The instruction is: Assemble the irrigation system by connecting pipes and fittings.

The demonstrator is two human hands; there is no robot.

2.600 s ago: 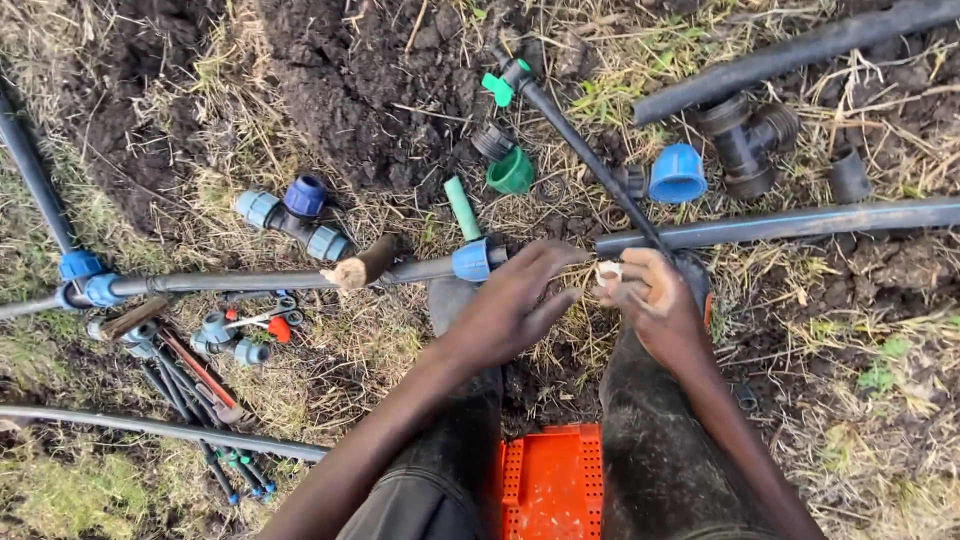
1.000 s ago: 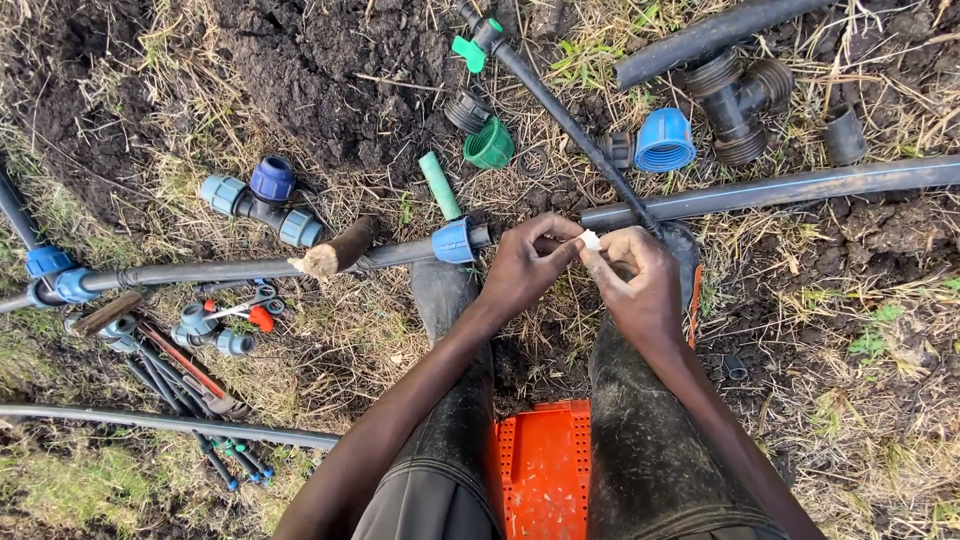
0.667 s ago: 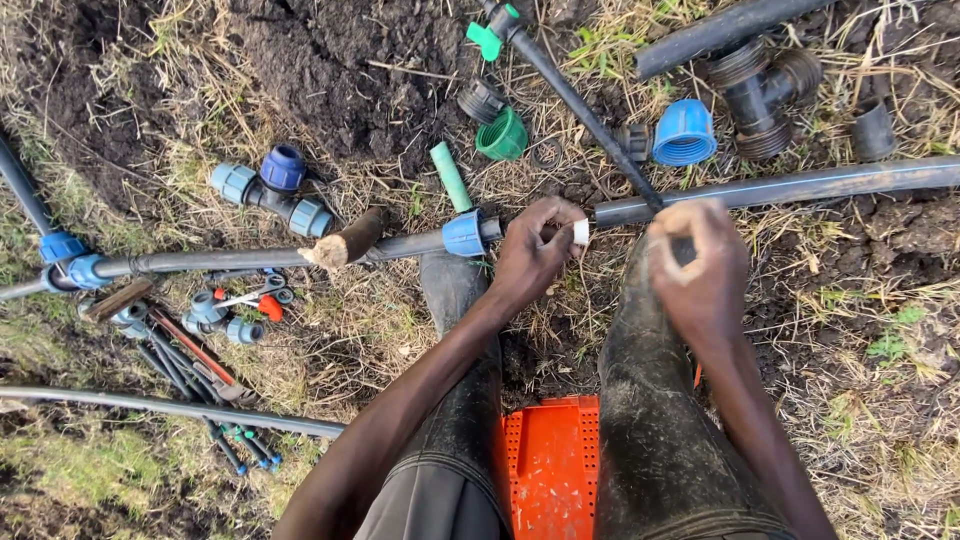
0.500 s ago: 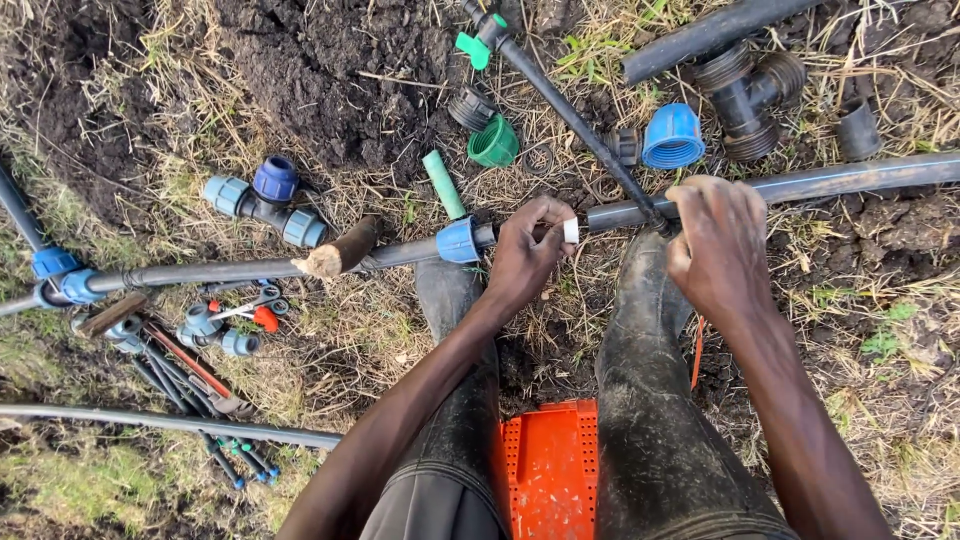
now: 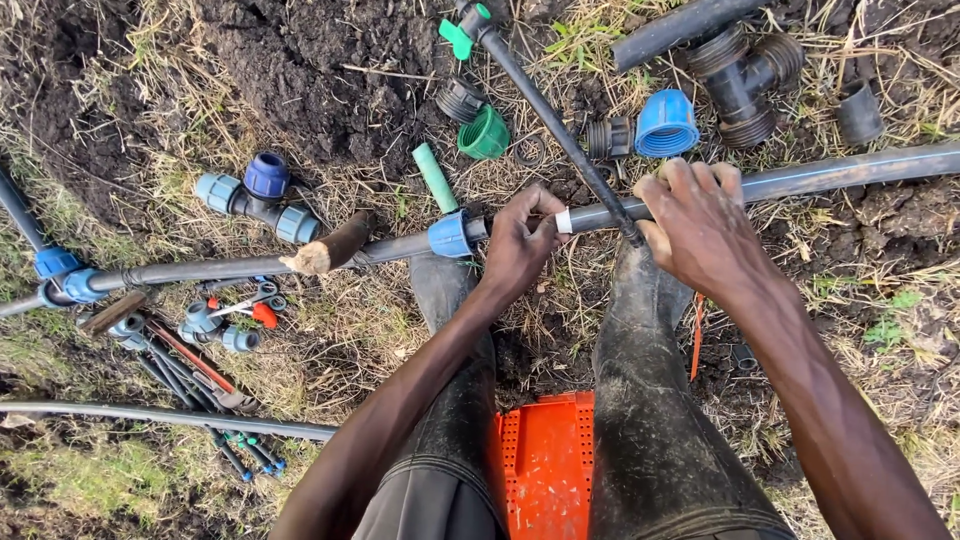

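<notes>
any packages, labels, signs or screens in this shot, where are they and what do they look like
No packages, signs or screens show.
Nearest to a label: narrow white band wrapped round the long dark plastic pipe, at the left hand fingertips; plain white, no print visible.
Right hand rests on the same pipe, to the right of the band.

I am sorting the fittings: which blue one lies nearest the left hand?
The blue collar on the grey pipe, just beside the left hand; the other blue fittings lie farther off.

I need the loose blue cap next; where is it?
The blue cap lies on the grass at upper right of the head view, just beyond the right hand, beside the black tee fitting.
</notes>
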